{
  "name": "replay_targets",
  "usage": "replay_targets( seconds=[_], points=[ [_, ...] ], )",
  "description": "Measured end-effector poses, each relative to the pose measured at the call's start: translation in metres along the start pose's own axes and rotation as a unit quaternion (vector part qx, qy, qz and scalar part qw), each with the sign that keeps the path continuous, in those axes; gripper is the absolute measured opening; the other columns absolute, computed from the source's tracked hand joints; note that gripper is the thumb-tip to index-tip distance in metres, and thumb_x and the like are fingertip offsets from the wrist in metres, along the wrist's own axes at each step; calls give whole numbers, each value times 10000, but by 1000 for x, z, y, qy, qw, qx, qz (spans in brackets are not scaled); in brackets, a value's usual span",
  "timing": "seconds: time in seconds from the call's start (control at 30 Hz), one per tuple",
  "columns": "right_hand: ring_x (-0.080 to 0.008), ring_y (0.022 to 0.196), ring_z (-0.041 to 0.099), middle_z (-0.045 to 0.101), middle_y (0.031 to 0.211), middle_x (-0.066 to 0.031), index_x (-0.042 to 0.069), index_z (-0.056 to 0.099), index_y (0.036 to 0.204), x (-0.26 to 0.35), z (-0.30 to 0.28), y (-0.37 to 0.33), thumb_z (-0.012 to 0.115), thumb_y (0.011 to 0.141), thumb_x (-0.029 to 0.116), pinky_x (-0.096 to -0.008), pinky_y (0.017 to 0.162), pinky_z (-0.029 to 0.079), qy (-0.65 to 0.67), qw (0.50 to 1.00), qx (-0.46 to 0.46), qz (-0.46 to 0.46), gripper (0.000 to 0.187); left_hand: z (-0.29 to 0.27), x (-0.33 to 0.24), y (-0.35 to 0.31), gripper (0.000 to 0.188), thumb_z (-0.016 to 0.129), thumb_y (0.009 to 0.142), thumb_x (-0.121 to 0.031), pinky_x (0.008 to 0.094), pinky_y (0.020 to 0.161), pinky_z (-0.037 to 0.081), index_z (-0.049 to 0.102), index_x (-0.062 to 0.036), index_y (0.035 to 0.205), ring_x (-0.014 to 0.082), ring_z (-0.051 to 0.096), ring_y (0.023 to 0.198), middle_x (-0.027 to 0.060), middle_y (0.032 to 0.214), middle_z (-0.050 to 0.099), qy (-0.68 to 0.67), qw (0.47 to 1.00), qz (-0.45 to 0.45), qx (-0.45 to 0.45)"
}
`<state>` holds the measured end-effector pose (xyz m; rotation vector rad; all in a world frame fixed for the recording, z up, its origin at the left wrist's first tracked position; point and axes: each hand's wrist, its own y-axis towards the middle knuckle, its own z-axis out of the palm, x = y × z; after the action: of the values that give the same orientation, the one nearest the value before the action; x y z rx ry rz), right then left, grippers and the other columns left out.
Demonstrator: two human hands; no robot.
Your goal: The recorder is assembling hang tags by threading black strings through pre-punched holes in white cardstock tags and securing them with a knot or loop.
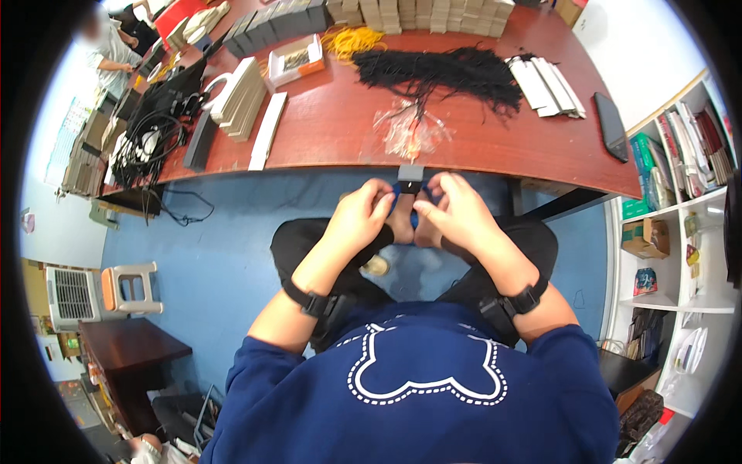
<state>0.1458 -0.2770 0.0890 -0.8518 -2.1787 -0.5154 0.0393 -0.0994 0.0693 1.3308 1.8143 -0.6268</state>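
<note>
A small dark grey box (410,173) sits at the near edge of the red-brown table, between my two hands. My left hand (360,212) is curled just left of it, thumb and fingertips drawn together. On the other side, my right hand (462,207) has its fingers bent and its thumb toward the box. Anything thin in either hand's fingers is too small to make out. Behind the box lies a crumpled clear plastic bag (410,133). Beyond that, a bundle of black cords (448,73) spreads across the table (340,131).
Grey boxes (282,22) and beige stacks (425,15) line the back. Yellow cords (352,42), an open carton (296,60) and white strips (545,87) lie nearer. A phone (610,126) rests at right, tangled cables (151,139) at left. Shelves (672,301) stand right. Another person (108,58) is far left.
</note>
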Motion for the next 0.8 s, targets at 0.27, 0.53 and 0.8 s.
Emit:
replay_targets(
  seconds=[0.27,0.53,0.8],
  points=[
    [-155,694,573,598,836,-73,33,605,937,-20,-110,23,653,793,142,-303,658,484,3,988,-152,24,187,-61,-8,12,101,525,932,-72,219,601,469,611,-22,946,68,565,672,12,752,619,-46,985,77,-146],
    [-461,1309,289,291,1454,-194,205,410,1385,-78,-169,94,628,798,449,-591,1049,263,-402,880,-189,171,672,-104,-2,47,179,575,796,-20,385,937,402,607,-44,971,302,538,1049,126,1052,597,212,916,172,-294],
    [-406,1358,267,289,1472,-219,211,275,1464,-110,-194,121,470,876,470,-535,1093,230,-445,853,-90,258,672,-114,31,36,236,631,738,-54,426,920,419,612,-58,972,331,525,1055,131,1095,589,263,896,139,-329]
  ],
)
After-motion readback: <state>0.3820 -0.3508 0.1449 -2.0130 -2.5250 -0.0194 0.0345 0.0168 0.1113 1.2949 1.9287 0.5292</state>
